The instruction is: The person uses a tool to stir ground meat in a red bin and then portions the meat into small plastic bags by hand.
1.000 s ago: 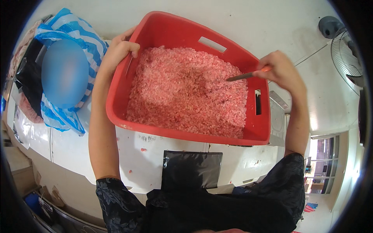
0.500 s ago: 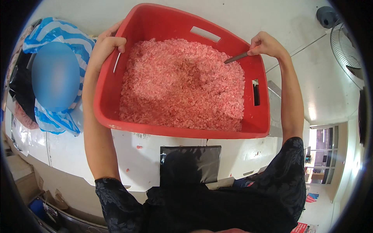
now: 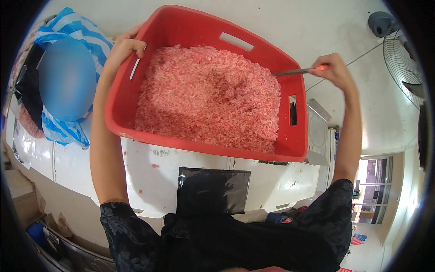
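Observation:
A large red plastic tub (image 3: pixel 208 146), tilted toward me, holds a wide mass of pink minced meat (image 3: pixel 181 95) with a darker hollow near its middle. My left hand (image 3: pixel 124 52) is closed around the tub's upper left rim, beside a handle slot, thumb over the edge. At the right rim, my right hand (image 3: pixel 333 70) is closed on the orange handle of a knife (image 3: pixel 292 72). The knife's narrow metal blade crosses the rim, its tip at the meat's edge. Whether the tip enters the meat I cannot tell.
Beneath the tub is a white table (image 3: pixel 149 181) with small meat scraps. A black plastic sheet (image 3: pixel 213 190) lies at its near edge. On the left is a blue-and-white striped bag (image 3: pixel 77 25), partly blurred out. A wire-caged fan (image 3: pixel 398 68) stands at the right.
My right hand has moved right and slightly down with the knife, drawing its blade outward and showing the orange handle. The tub has shifted slightly left in view, my left hand still on it.

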Demonstrator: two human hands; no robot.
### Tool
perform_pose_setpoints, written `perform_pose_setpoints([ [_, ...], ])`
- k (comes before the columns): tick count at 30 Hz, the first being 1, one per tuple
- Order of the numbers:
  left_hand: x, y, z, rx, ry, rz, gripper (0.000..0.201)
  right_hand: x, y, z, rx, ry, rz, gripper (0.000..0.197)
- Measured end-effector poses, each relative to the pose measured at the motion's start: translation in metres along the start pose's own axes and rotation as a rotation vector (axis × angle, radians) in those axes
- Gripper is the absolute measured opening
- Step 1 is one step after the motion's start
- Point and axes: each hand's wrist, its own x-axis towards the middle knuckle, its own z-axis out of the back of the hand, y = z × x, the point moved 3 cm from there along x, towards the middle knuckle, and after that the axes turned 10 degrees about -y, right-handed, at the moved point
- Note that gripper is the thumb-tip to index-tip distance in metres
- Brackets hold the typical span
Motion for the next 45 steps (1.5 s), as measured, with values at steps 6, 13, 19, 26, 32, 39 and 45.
perform_pose_setpoints([
  [6,0.004,0.007,-0.013,-0.031,-0.002,0.006,0.080,0.009,0.016,0.048,-0.045,0.003,0.021,0.018],
  [13,-0.005,0.008,-0.003,-0.041,0.024,0.029,0.080,0.049,-0.003,-0.081,0.059,0.215,0.076,0.020],
  [19,-0.001,0.002,-0.007,-0.055,0.060,0.085,0.084,0.012,-0.047,-0.092,0.230,0.087,0.025,0.021],
  [26,0.000,0.025,0.002,-0.029,-0.010,0.016,0.086,0.050,0.034,-0.186,0.146,0.250,0.359,0.017],
  [32,-0.012,-0.009,-0.014,-0.042,0.036,0.000,0.089,0.012,0.124,-0.099,-0.180,0.130,0.487,0.014],
  [39,-0.012,0.001,-0.011,-0.122,-0.037,0.047,0.084,-0.024,0.170,0.000,-0.008,0.122,0.352,0.022],
  [45,-0.021,-0.004,-0.013,-0.212,-0.052,0.048,0.075,0.023,0.172,0.009,0.013,-0.124,0.339,0.023],
])
